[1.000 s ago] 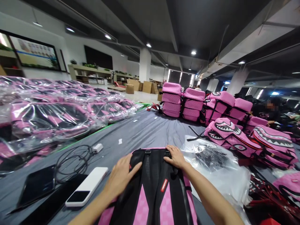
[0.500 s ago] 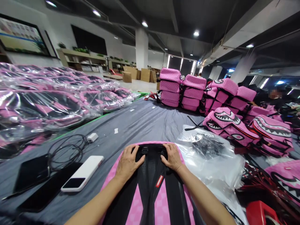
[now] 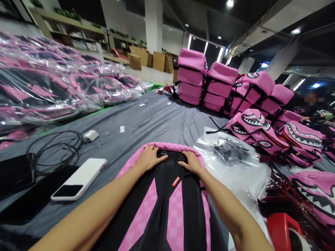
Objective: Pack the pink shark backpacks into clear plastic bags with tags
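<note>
Flat on the grey table (image 3: 157, 122), a pink-and-black backpack (image 3: 167, 209), straps up. Both hands pressed palm-down on its top edge: left hand (image 3: 149, 158) and right hand (image 3: 192, 163), fingers spread, gripping nothing. White phone (image 3: 78, 179) left of backpack.

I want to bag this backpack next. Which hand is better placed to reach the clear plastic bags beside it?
Probably the right hand. It rests on the backpack's top edge, directly beside the clear plastic bags. The left hand lies on the far side, nearer the white phone.
</note>
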Motion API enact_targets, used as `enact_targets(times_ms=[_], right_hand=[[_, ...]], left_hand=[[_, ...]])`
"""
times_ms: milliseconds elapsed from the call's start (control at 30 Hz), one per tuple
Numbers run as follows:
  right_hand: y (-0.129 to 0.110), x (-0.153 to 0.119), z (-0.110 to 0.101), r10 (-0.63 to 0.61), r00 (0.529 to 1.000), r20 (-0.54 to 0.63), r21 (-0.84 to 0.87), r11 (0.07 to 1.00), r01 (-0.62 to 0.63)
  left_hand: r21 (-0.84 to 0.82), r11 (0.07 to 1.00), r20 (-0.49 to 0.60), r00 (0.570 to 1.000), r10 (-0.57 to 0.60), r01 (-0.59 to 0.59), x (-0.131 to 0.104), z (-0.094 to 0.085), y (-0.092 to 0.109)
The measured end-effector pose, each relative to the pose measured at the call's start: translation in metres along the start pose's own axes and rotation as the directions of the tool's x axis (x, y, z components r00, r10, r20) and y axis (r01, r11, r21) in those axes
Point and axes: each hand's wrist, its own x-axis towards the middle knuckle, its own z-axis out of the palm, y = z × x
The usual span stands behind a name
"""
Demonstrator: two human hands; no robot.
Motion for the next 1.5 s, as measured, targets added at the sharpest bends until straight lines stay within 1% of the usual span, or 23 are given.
enact_targets(times_ms=[67, 133, 233, 300, 367, 467, 533, 600, 700, 767, 833, 867, 933, 1000, 1067, 1133, 1200, 1233, 1267, 1333, 1367, 1400, 1500], right_hand=[[0.000, 0.014, 0.008, 0.016, 0.999, -0.036, -0.010, 1.000, -0.016], [-0.003, 0.024, 0.016, 0.037, 0.996, -0.087, -0.030, 0.999, -0.040], [-0.011, 0.031, 0.024, 0.065, 0.988, -0.143, -0.069, 0.995, -0.076], [-0.015, 0.032, 0.021, 0.049, 0.989, -0.139, -0.090, 0.994, -0.062], [-0.013, 0.033, 0.009, -0.005, 0.995, -0.102, -0.108, 0.994, -0.006], [-0.001, 0.039, -0.019, -0.056, 0.996, -0.069, -0.145, 0.988, 0.046], [0.009, 0.052, -0.037, -0.028, 0.998, -0.065, -0.180, 0.983, 0.016], [0.015, 0.070, -0.046, 0.015, 1.000, -0.018, -0.214, 0.977, -0.019], [0.016, 0.102, -0.041, 0.053, 0.993, 0.108, -0.257, 0.966, -0.024], [0.014, 0.121, -0.033, 0.071, 0.982, 0.176, -0.280, 0.960, -0.019], [0.011, 0.135, -0.028, 0.096, 0.971, 0.220, -0.301, 0.953, -0.026], [0.008, 0.139, -0.028, 0.110, 0.967, 0.229, -0.312, 0.949, -0.034], [0.000, 0.140, -0.031, 0.130, 0.967, 0.218, -0.332, 0.942, -0.052], [-0.012, 0.129, -0.038, 0.119, 0.980, 0.160, -0.345, 0.937, -0.058], [-0.028, 0.102, -0.045, 0.085, 0.993, 0.086, -0.347, 0.936, -0.050], [-0.048, 0.061, -0.047, 0.032, 0.999, 0.045, -0.339, 0.941, -0.015], [-0.073, 0.010, -0.044, -0.092, 0.995, 0.046, -0.292, 0.951, 0.101], [-0.085, -0.015, -0.039, -0.188, 0.981, 0.054, -0.250, 0.948, 0.195], [-0.097, -0.039, -0.034, -0.323, 0.945, 0.045, -0.190, 0.926, 0.325], [-0.117, -0.073, -0.022, -0.521, 0.852, 0.043, -0.105, 0.846, 0.523], [-0.123, -0.082, -0.014, -0.564, 0.824, 0.052, -0.090, 0.819, 0.566], [-0.125, -0.086, -0.007, -0.564, 0.822, 0.074, -0.096, 0.817, 0.569], [-0.118, -0.075, 0.018, -0.479, 0.870, 0.116, -0.144, 0.859, 0.492]], left_hand=[[0.017, 1.000, -0.002, 1.000, -0.010, 0.010, 0.000, -0.004, 0.016], [0.022, 1.000, 0.027, 1.000, 0.013, -0.013, -0.009, -0.003, 0.038], [0.007, 1.000, 0.169, 0.985, 0.015, -0.017, -0.026, 0.005, 0.063], [0.009, 1.000, 0.218, 0.976, -0.022, 0.021, -0.033, 0.010, 0.069], [0.021, 0.998, 0.188, 0.980, -0.059, 0.056, -0.038, 0.011, 0.066], [0.032, 0.993, 0.116, 0.986, -0.119, 0.116, -0.044, 0.011, 0.057], [0.037, 0.991, 0.066, 0.989, -0.134, 0.131, -0.049, 0.014, 0.053], [0.046, 0.991, 0.023, 0.992, -0.126, 0.125, -0.053, 0.021, 0.050], [0.061, 0.996, -0.079, 0.995, -0.067, 0.071, -0.055, 0.035, 0.042], [0.057, 0.996, -0.106, 0.992, 0.069, -0.063, -0.051, 0.042, 0.037], [0.035, 0.982, -0.056, 0.981, 0.187, -0.186, -0.040, 0.043, 0.034], [0.026, 0.979, -0.021, 0.979, 0.202, -0.202, -0.033, 0.042, 0.034], [0.031, 0.989, 0.017, 0.989, 0.147, -0.147, -0.020, 0.037, 0.035], [0.050, 0.995, 0.004, 0.996, 0.084, -0.084, -0.009, 0.032, 0.037], [0.052, 0.997, -0.020, 0.998, 0.067, -0.065, -0.004, 0.030, 0.039], [0.040, 0.997, -0.039, 0.997, 0.063, -0.061, -0.003, 0.030, 0.041], [0.011, 0.998, -0.046, 0.997, 0.058, -0.058, 0.000, 0.030, 0.042], [-0.011, 0.998, -0.045, 0.997, 0.055, -0.055, 0.002, 0.029, 0.042], [-0.036, 0.998, -0.043, 0.998, 0.050, -0.051, 0.004, 0.027, 0.042], [-0.095, 0.994, -0.033, 0.998, 0.051, -0.054, 0.010, 0.021, 0.040], [-0.128, 0.990, -0.025, 0.998, 0.055, -0.057, 0.011, 0.016, 0.040], [-0.166, 0.984, -0.010, 0.998, 0.070, -0.071, 0.010, 0.011, 0.039], [-0.277, 0.955, 0.053, 0.991, 0.122, -0.103, -0.016, -0.014, 0.046]])
